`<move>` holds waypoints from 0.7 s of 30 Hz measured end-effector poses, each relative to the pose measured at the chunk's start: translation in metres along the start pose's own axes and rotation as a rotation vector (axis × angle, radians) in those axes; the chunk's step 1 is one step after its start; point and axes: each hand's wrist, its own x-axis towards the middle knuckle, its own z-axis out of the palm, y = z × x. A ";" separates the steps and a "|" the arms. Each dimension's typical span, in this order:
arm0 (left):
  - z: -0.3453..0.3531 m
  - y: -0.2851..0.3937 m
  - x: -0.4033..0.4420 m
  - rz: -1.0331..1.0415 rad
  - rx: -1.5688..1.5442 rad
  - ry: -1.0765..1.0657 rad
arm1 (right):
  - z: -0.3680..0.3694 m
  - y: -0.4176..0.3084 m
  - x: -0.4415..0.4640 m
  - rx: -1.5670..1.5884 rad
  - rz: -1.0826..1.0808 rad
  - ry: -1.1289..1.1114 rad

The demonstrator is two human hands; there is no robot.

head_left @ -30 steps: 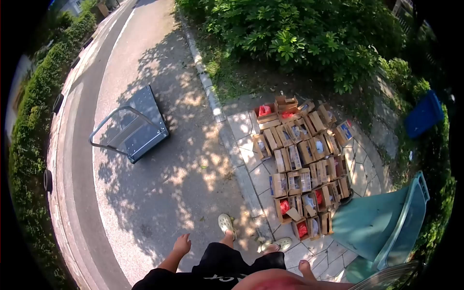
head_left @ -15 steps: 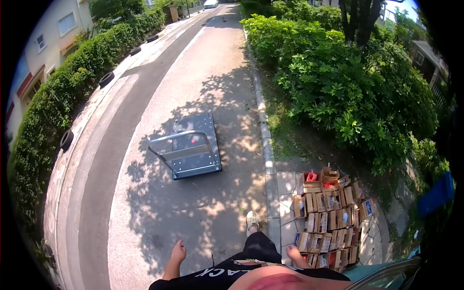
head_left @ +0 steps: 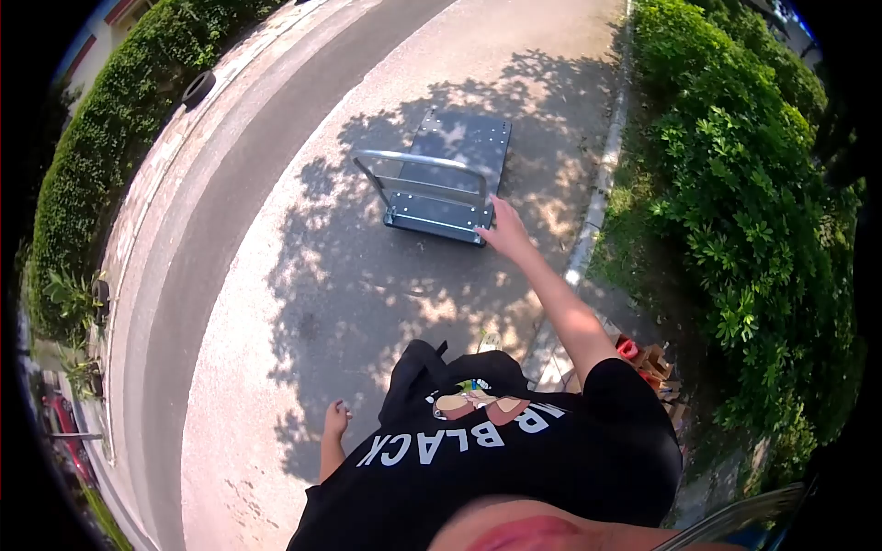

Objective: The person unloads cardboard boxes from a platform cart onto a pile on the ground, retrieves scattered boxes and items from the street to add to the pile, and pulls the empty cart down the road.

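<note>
A flatbed hand cart [head_left: 459, 147] with a dark deck and a grey metal push handle [head_left: 423, 163] stands on the road ahead of me. My right hand [head_left: 503, 230] is stretched out towards the near right corner of the cart, its thumb and fingers apart. It overlaps the lower end of the handle's right upright in view; whether it touches the metal I cannot make out. Low at my left side hangs my left hand [head_left: 337, 419], loosely bent, with nothing visible in it and well apart from the cart.
Small open cardboard boxes [head_left: 654, 360], some with red contents, sit on the paving to my right, partly hidden by my arm. A kerb [head_left: 595, 216] and leafy bushes [head_left: 726, 211] border the right. Across the road are a tyre [head_left: 198, 89] and a hedge [head_left: 138, 101].
My right arm has gone from hanging by my side to reaching forward at the cart. My view has tilted down and turned, and the cart appears farther right and higher.
</note>
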 end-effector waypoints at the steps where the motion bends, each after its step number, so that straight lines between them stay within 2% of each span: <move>1: 0.001 -0.007 -0.002 0.097 -0.121 0.088 | 0.015 0.001 0.036 -0.061 -0.060 -0.026; 4: 0.019 -0.020 -0.025 -0.007 -0.213 0.117 | 0.059 -0.001 0.117 -0.189 -0.079 -0.126; 6: 0.031 -0.032 -0.044 -0.121 -0.130 0.077 | 0.080 -0.006 0.156 -0.406 -0.012 -0.342; 7: 0.028 -0.011 -0.073 -0.207 -0.077 0.038 | 0.087 -0.011 0.172 -0.438 0.043 -0.402; 10: 0.031 -0.029 -0.112 -0.292 -0.021 -0.046 | 0.130 -0.001 0.214 -0.452 0.074 -0.421; 13: 0.020 -0.044 -0.132 -0.381 0.006 -0.095 | 0.160 0.013 0.242 -0.495 0.055 -0.343; 15: 0.006 -0.041 -0.130 -0.417 0.029 -0.108 | 0.182 0.038 0.264 -0.441 0.174 -0.409; 16: -0.006 -0.037 -0.121 -0.414 0.045 -0.104 | 0.182 0.048 0.261 -0.425 0.073 -0.295; 19: -0.041 -0.008 -0.059 -0.285 0.112 -0.045 | 0.167 0.043 0.257 -0.464 0.075 -0.381; 21: -0.054 0.012 0.025 0.112 0.126 0.125 | 0.167 0.051 0.242 -0.494 0.124 -0.331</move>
